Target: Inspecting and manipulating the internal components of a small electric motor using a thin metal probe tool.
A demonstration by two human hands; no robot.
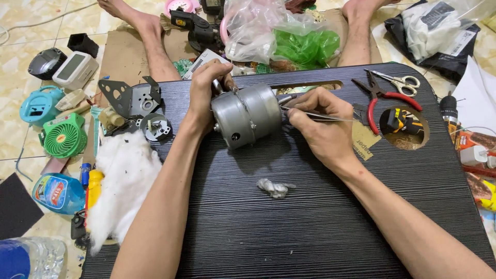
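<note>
- Lint wad [275, 188] lies loose on near tabletop [289, 237]; could drift or get swept off.
- Right hand [321, 124], fingers pinched on thin tweezers [330, 118], tip at motor's end; a slip may scratch or jab.
- Grey motor [247, 114] mid-tabletop, on its side, left hand [205, 95] fingers wrapped round its far end; may roll if grip loosens.
- Pliers [385, 101] far right, near elbow sweep.

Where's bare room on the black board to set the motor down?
Bare: the board between the forearms, around the grey wad. Crowded: cotton and brackets on the left edge, pliers and scissors top right.
</note>
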